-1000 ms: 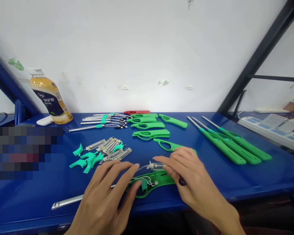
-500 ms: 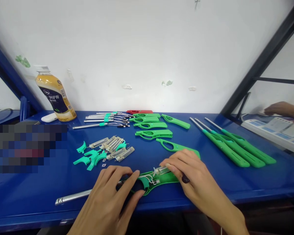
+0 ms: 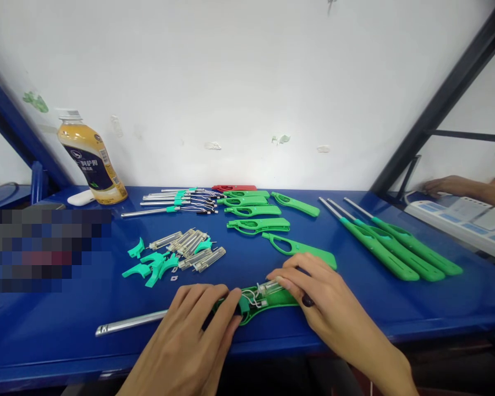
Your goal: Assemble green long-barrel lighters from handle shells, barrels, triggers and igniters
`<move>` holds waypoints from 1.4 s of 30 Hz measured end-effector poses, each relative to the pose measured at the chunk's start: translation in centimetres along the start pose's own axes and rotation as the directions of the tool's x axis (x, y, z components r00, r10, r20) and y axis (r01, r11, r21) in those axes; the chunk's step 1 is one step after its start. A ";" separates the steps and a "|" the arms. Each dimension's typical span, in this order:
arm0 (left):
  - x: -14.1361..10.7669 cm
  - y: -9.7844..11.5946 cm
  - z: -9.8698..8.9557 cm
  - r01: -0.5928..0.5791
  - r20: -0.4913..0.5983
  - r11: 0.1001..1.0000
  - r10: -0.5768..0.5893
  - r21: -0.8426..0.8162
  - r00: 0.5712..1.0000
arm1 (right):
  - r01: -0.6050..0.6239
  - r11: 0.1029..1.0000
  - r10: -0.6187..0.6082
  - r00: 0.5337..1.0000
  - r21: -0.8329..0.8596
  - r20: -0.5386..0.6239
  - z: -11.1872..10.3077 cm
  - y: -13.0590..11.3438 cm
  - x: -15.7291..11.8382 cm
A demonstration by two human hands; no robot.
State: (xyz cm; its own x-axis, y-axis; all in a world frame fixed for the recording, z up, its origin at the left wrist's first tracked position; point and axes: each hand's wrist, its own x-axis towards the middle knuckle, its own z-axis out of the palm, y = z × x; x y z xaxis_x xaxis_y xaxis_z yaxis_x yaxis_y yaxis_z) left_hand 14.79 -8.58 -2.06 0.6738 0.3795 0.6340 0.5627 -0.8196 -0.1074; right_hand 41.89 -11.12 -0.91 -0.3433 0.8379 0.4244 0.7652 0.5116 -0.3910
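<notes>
An open green lighter shell point(image 3: 282, 297) lies at the table's front edge, with white wires and a teal trigger point(image 3: 244, 306) inside. Its metal tube point(image 3: 132, 322) points left. My left hand point(image 3: 190, 330) is closed on the shell's left part, fingers over the trigger area. Between the thumb and fingers of my right hand point(image 3: 317, 300) is a clear fuel tank point(image 3: 269, 287), at the shell's upper edge. A dark, rounded handle end point(image 3: 307, 300) shows under the right palm; the rest of it is hidden.
Behind my hands lie clear tanks point(image 3: 212, 258), teal triggers point(image 3: 150, 267), tubes with wires point(image 3: 157, 211) and green shells point(image 3: 258, 225). Assembled lighters point(image 3: 391, 250) lie right, a bottle point(image 3: 91, 159) stands back left. Another person's hand point(image 3: 449, 185) is at far right.
My left hand's fingers have drawn together over the trigger area, and the tube's tip has risen slightly. My right hand has barely moved. The other person's hand has shifted left.
</notes>
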 end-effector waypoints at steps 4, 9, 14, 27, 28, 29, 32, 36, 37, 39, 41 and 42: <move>0.1 0.0 -0.2 0.047 0.033 0.998 -0.046 -0.033 0.998 | -0.020 1.000 0.020 1.000 0.019 0.020 0.0 0.1 0.0; -0.1 0.2 -0.2 0.086 0.114 0.994 -0.078 -0.069 0.990 | -0.051 0.998 0.048 0.997 0.036 0.063 -0.2 -0.1 0.1; 0.4 0.2 0.3 0.038 0.122 0.994 -0.025 -0.098 0.992 | -0.033 0.999 0.031 0.997 0.029 0.067 -0.3 -0.1 0.0; 1.1 0.2 -0.1 0.012 0.178 0.994 0.007 -0.111 0.984 | -0.035 0.998 0.041 0.993 -0.049 0.115 -0.1 -0.5 -1.1; 1.2 0.2 -0.2 0.013 0.172 0.993 0.008 -0.118 0.985 | -0.040 0.998 0.045 0.992 -0.047 0.121 -0.1 -0.5 -1.1; 1.2 0.1 -0.2 0.018 0.168 0.992 0.003 -0.125 0.986 | -0.045 0.998 0.050 0.991 -0.045 0.126 -0.1 -0.5 -1.2; 1.4 0.1 -0.4 0.025 0.164 0.989 0.000 -0.147 0.986 | -0.064 0.997 0.069 0.988 -0.038 0.142 -0.2 -0.6 -1.2; 1.6 0.1 -0.5 0.024 0.172 0.987 0.004 -0.156 0.985 | -0.112 0.994 0.113 0.979 -0.018 0.172 -0.4 -0.8 -1.1; 1.6 0.1 -0.5 0.023 0.170 0.987 0.004 -0.157 0.985 | -0.123 0.992 0.124 0.976 -0.016 0.179 -0.4 -0.8 -1.1; 1.7 0.1 -0.5 0.025 0.167 0.987 0.002 -0.158 0.986 | -0.141 0.990 0.141 0.972 -0.015 0.190 -0.4 -0.9 -1.1; 1.7 0.0 -0.5 0.021 0.162 0.987 0.005 -0.157 0.987 | -0.153 0.988 0.153 0.967 -0.014 0.203 -0.3 -1.0 -1.1; 1.7 0.0 -0.5 0.019 0.165 0.988 0.007 -0.156 0.986 | -0.159 0.987 0.159 0.965 -0.015 0.208 -0.3 -1.0 -1.1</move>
State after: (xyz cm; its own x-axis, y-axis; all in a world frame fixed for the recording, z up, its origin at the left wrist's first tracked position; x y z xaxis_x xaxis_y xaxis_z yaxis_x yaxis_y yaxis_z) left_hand 15.66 -8.12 -0.58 0.7477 0.4392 0.4981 0.4939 -0.8692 0.0251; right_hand 41.73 -12.62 -0.75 -0.3235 0.9294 0.1775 0.8181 0.3690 -0.4411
